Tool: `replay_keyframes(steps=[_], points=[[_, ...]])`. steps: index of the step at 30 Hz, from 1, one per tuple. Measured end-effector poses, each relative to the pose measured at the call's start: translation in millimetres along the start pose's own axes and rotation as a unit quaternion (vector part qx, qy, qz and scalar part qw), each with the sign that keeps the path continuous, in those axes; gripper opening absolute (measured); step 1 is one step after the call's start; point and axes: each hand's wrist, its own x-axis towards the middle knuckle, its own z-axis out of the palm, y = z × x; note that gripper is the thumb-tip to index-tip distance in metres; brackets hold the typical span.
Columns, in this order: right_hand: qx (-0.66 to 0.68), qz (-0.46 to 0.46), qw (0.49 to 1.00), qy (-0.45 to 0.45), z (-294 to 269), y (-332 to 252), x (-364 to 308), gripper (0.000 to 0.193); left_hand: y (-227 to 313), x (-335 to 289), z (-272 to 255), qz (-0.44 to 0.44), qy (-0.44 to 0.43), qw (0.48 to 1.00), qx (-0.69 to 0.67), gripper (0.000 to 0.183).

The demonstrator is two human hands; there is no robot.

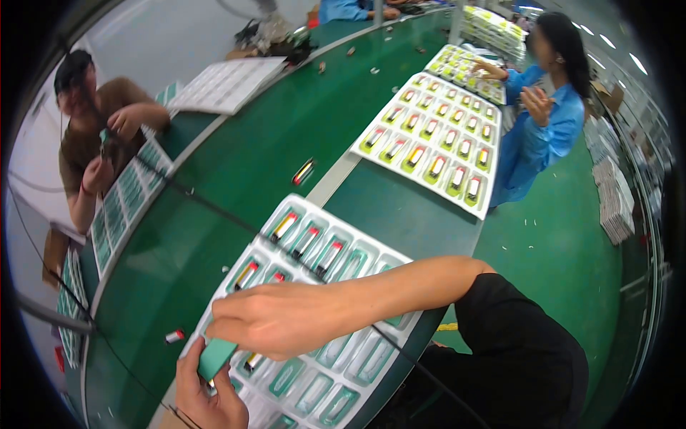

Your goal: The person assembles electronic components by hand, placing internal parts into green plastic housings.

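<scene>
My left hand (pixel 207 395) is at the lower left, its thumb and fingers closed around a flat green rectangular piece (pixel 216 359). My right hand (pixel 268 322) reaches across from the right, its curled fingers against the upper end of that piece. What its fingertips pinch is hidden. Beneath both hands lies a white moulded tray (pixel 296 202) with rows of pockets. Several pockets contain small red-ended, white-labelled parts like the battery-shaped one (pixel 286 226); others show only green or pale insides, such as one pocket (pixel 314 393) near the front.
A loose battery-shaped part (pixel 304 171) and another (pixel 174 336) lie on the green conveyor belt (pixel 236 164). A filled white tray (pixel 457 93) stands ahead, near a co-worker in blue (pixel 554 129). Another person (pixel 118 121) works across the belt. A dark cable (pixel 207 204) crosses the view.
</scene>
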Motion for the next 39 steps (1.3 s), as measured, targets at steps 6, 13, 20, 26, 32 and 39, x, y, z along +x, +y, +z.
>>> replay_keyframes(steps=[6,13,20,26,32,39], points=[[-0.134,-0.109,0.979,0.111,1.1,8.9,-13.0,0.034,-25.9,0.3,29.3,0.125,0.097,0.987,0.043,0.059],[-0.226,-0.224,0.940,0.124,1.0,-4.9,-9.8,0.034,-48.7,5.5,30.8,0.286,0.162,0.930,-0.164,0.051],[-0.226,-0.225,0.927,0.195,8.0,-10.8,-12.6,0.027,-43.0,8.3,25.0,0.311,0.152,0.927,-0.143,0.046],[-0.237,-0.147,0.942,0.185,6.2,-6.5,-6.6,0.037,-38.5,4.7,14.2,0.256,0.135,0.955,-0.070,0.039],[-0.149,-0.118,0.964,0.185,10.2,12.2,-11.9,0.042,-24.6,3.8,25.4,0.211,0.186,0.955,-0.089,0.041],[0.019,0.056,0.998,-0.007,2.5,-6.0,-15.3,0.037,-5.5,-1.9,-4.2,0.121,0.028,0.991,0.053,0.045]])
